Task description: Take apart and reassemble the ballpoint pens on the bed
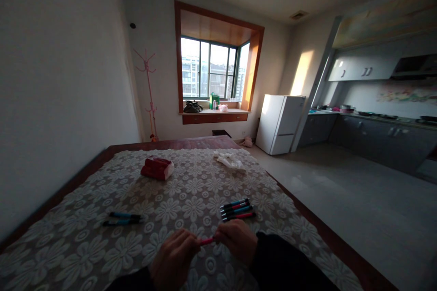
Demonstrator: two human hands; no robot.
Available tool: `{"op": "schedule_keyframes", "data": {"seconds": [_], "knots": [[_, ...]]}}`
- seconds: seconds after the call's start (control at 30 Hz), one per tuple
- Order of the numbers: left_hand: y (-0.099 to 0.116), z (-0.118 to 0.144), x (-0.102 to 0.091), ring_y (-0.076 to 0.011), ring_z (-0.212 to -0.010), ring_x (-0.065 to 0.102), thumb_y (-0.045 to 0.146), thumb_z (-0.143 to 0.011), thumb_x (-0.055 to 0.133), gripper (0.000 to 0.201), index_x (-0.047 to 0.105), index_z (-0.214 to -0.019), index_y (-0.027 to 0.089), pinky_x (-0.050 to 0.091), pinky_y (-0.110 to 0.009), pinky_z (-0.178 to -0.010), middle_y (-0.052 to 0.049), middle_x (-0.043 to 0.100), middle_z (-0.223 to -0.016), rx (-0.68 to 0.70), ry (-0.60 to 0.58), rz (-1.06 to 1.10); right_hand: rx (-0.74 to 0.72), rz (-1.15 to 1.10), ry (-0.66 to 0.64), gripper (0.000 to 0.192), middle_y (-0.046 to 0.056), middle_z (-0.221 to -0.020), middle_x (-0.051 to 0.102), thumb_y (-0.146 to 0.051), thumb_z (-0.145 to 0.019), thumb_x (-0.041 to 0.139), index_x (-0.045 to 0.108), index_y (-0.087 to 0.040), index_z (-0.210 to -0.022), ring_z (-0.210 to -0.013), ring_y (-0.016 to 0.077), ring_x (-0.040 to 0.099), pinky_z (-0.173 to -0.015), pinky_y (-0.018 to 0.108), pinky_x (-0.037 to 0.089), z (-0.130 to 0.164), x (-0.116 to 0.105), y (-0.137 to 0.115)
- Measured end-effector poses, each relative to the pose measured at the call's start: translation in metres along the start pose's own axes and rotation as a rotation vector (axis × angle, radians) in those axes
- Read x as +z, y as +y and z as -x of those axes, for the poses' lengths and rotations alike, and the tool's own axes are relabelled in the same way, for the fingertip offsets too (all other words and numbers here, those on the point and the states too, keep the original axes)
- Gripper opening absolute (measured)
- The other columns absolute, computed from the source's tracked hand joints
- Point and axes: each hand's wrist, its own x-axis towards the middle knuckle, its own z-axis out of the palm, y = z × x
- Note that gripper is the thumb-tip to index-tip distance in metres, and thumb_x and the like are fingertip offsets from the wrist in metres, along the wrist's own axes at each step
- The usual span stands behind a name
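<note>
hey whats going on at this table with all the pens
A person holds a red pen between both hands, left hand and right hand, low over a floral tablecloth. A row of pens lies just beyond the right hand; two blue pens lie off to the left. A red packet and a white cloth sit farther back.

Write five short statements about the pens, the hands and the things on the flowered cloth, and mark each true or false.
1. Both hands, left hand and right hand, hold one red pen. True.
2. The group of pens lies left of the hands. False: it lies to their right, just beyond them.
3. Two blue pens lie on the cloth's left side. True.
4. The red packet stands on the windowsill. False: it lies on the flowered cloth.
5. The fridge is black. False: white.
</note>
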Motion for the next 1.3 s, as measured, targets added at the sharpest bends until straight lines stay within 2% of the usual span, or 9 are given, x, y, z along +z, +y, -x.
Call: {"op": "schedule_keyframes", "data": {"seconds": [0.07,0.17,0.23,0.33,0.5,0.93,1.07,1.23,1.3], "knots": [[0.0,0.0,-0.002,-0.0142,-0.075,0.067,0.024,-0.101,0.054,0.018,0.067,-0.089,0.024,0.051,-0.022,-0.067,0.0,0.07,-0.08,-0.076,-0.016,-0.021,0.056,-0.006,0.013,0.031,0.003,-0.09,0.075,-0.039,-0.102,0.048,0.072,-0.022,-0.094,-0.086,0.0153,0.067,-0.072,0.024,0.04,-0.003,-0.022,0.012],[-0.002,-0.001,-0.003,-0.0149,-0.08,0.069,0.02,-0.096,0.059,0.01,0.068,-0.093,0.024,0.052,-0.023,-0.07,0.001,0.072,-0.087,-0.158,-0.087,-0.035,0.456,0.198,0.069,0.041,0.005,-0.082,0.073,-0.048,-0.102,0.046,0.072,-0.02,-0.088,-0.076,0.0156,0.064,-0.07,0.027,0.039,-0.001,-0.059,0.043],[-0.003,-0.001,-0.003,-0.0152,-0.083,0.069,0.017,-0.094,0.061,0.01,0.068,-0.093,0.024,0.052,-0.024,-0.074,0.001,0.073,-0.089,-0.131,-0.162,-0.036,0.647,0.309,0.016,0.052,0.007,-0.081,0.074,-0.058,-0.1,0.044,0.072,-0.019,-0.081,-0.076,0.0176,0.065,-0.068,0.028,0.038,0.003,-0.075,0.065],[-0.001,-0.002,-0.004,-0.0154,-0.083,0.068,0.014,-0.093,0.061,0.013,0.069,-0.093,0.024,0.051,-0.025,-0.075,0.002,0.072,-0.089,-0.072,-0.208,-0.045,0.774,0.344,-0.122,0.06,0.01,-0.086,0.075,-0.072,-0.093,0.047,0.076,-0.02,-0.083,-0.083,0.023,0.069,-0.067,0.03,0.04,0.011,-0.08,0.083],[0.001,-0.002,-0.004,-0.0154,-0.083,0.067,0.017,-0.095,0.06,0.011,0.068,-0.093,0.024,0.051,-0.025,-0.075,0.002,0.071,-0.089,-0.084,-0.185,-0.058,0.819,0.334,-0.238,0.067,0.015,-0.093,0.077,-0.078,-0.088,0.047,0.08,-0.02,-0.082,-0.09,0.03,0.072,-0.071,0.034,0.047,0.014,-0.069,0.082],[0.003,-0.002,-0.004,-0.0151,-0.084,0.066,0.018,-0.096,0.059,0.011,0.068,-0.095,0.023,0.05,-0.026,-0.076,0.001,0.071,-0.09,-0.068,-0.216,-0.061,0.835,0.42,-0.262,0.059,0.019,-0.11,0.075,-0.065,-0.098,0.042,0.078,-0.018,-0.105,-0.104,0.0316,0.071,-0.084,0.039,0.051,0.006,-0.06,0.072],[0.002,-0.001,-0.004,-0.0144,-0.083,0.066,0.021,-0.097,0.058,0.012,0.069,-0.094,0.024,0.05,-0.025,-0.077,0.001,0.072,-0.089,-0.087,-0.175,-0.081,0.833,0.394,-0.268,0.066,0.018,-0.107,0.075,-0.073,-0.095,0.04,0.078,-0.019,-0.1,-0.102,0.0333,0.071,-0.081,0.041,0.051,0.008,-0.061,0.076],[0.002,-0.001,-0.004,-0.015,-0.084,0.067,0.022,-0.097,0.059,0.01,0.069,-0.094,0.024,0.05,-0.025,-0.076,0.001,0.072,-0.09,-0.099,-0.184,-0.085,0.904,0.377,-0.159,0.077,0.021,-0.106,0.074,-0.069,-0.101,0.02,0.077,-0.016,-0.097,-0.101,0.0324,0.07,-0.083,0.041,0.048,0.013,-0.071,0.089],[0.002,-0.001,-0.005,-0.0155,-0.083,0.067,0.022,-0.097,0.059,0.011,0.069,-0.094,0.024,0.05,-0.026,-0.076,0.001,0.072,-0.09,-0.097,-0.185,-0.091,0.82,0.36,-0.132,0.064,0.017,-0.1,0.075,-0.067,-0.099,0.034,0.074,-0.017,-0.097,-0.096,0.0285,0.069,-0.08,0.036,0.046,0.016,-0.076,0.092]]}}
